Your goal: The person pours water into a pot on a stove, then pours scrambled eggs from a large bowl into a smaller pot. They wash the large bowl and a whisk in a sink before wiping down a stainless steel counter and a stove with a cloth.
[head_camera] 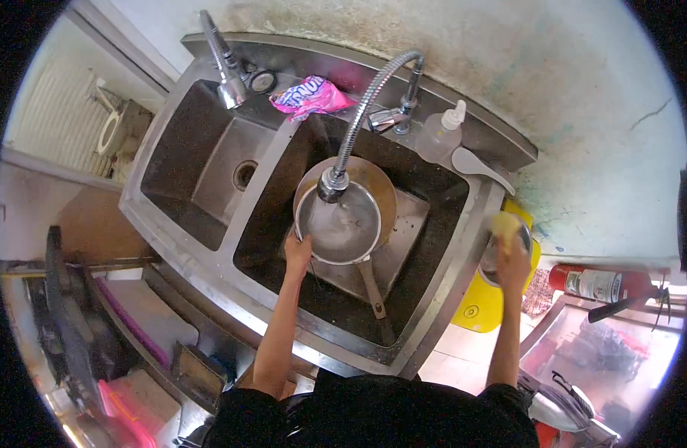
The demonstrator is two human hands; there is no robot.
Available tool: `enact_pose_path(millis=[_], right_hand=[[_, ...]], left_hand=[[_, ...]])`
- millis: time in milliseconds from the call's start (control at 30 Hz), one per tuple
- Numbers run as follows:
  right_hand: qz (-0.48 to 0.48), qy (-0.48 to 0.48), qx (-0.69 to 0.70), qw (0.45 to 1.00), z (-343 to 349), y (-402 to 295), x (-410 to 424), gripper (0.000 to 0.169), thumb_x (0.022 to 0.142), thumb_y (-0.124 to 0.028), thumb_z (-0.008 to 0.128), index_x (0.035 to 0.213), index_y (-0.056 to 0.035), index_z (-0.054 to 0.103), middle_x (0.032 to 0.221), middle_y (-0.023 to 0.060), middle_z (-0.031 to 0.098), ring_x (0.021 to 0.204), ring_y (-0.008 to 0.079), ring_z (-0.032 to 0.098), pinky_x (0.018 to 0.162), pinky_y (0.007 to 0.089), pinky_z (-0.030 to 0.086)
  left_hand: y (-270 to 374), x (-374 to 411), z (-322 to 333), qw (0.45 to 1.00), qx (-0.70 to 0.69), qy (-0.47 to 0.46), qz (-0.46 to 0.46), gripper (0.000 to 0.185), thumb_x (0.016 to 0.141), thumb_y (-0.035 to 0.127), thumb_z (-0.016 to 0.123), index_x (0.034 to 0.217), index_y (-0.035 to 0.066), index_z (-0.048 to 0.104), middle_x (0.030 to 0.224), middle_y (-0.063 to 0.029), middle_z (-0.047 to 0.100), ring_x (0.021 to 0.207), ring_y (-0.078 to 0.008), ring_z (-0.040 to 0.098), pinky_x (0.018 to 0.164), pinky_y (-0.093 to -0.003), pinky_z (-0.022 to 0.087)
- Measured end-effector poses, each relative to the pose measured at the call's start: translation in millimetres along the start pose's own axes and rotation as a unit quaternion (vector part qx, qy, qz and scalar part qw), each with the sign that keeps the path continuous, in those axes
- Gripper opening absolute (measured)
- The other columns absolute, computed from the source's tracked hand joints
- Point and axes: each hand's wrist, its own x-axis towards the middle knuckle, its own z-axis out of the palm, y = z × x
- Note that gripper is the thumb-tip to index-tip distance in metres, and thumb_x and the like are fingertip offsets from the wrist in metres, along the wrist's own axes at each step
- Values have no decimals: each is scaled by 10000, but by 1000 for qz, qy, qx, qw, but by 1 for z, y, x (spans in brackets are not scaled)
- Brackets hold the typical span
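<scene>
My left hand [298,252] grips the rim of a metal saucepan [343,232] in the right sink basin. Its handle [371,288] points toward me. Under the saucepan sits a wider round pan [387,193], mostly hidden. The spray head [332,187] of a coiled-neck faucet [357,120] hangs over the saucepan, which has some liquid inside. Off to the right, my right hand [512,269] holds a yellow sponge [504,225], blurred, above a round metal bowl [490,266]. That bowl stands on a yellow surface [477,308] beside the sink.
The left basin [214,162] has a second faucet [231,92] above it. Along the back ledge lie a pink detergent bag [312,96], a pump bottle [439,137] and a white ladle [480,167]. A red fire extinguisher [595,283] lies right, near a metal table [578,336].
</scene>
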Motion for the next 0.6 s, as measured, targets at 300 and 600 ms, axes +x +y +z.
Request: enact_pose_path(millis=[300,600], right_hand=[[-10,-108,321,941,17,-113,33,243,798,-140,477,1006,-32,541,917,149,584,868,227,548,751,324,418],[-343,-212,340,850,122,-189,-15,249,764,-197,523,997,-132,583,980,45,591,956,233,526,918,373,342]], left_hand=[[14,5,-5,996,-3,51,72,288,826,185,496,1003,-38,535,850,-201,599,828,-286,587,717,-337,425],[44,-1,-18,997,21,73,32,195,751,74,526,886,-62,557,784,-220,597,770,-326,596,657,-365,436]])
